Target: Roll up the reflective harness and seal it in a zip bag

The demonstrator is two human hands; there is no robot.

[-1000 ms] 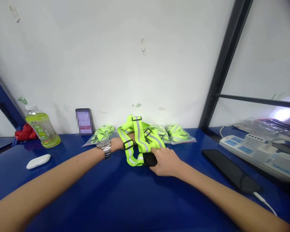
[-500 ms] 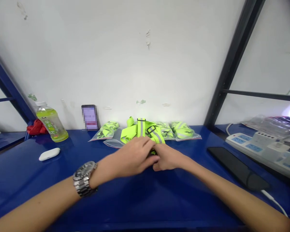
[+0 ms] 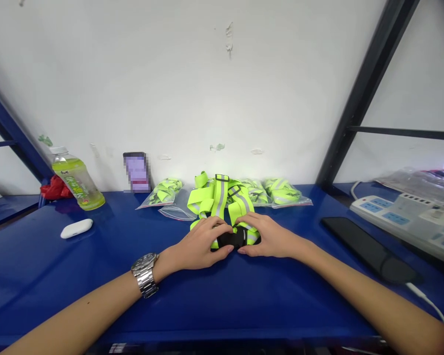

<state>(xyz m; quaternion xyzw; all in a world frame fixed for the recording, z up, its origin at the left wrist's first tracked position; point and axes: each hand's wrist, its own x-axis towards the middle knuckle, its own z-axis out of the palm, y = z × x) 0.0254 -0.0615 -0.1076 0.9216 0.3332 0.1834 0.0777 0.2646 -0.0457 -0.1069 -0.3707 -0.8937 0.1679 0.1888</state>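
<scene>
A neon-yellow reflective vest [image 3: 221,199] made of elastic straps, with grey stripes and black slide adjusters, lies in a loose heap at the table's middle. A black plastic buckle [image 3: 236,239] shows at its near edge. My left hand [image 3: 202,241], below a metal wristwatch [image 3: 145,273], has fingers and thumb around the buckle's left side and the strap there. From the other side my right hand [image 3: 274,237] grips the strap at the buckle's right end, thumb low and fingers over the top. Some of the straps are hidden beneath both hands.
Several clear zip bags [image 3: 162,191] of similar vests lie along the wall; one flat bag [image 3: 178,212] sits beside the heap. A bottle [image 3: 77,180], earbud case [image 3: 76,228] and propped phone [image 3: 136,171] are left. A charging phone [image 3: 368,249] and power strip [image 3: 395,217] are right.
My hands have drawn slightly apart from being pressed together, and the black buckle between them now shows. The camera view has tilted down a little.
</scene>
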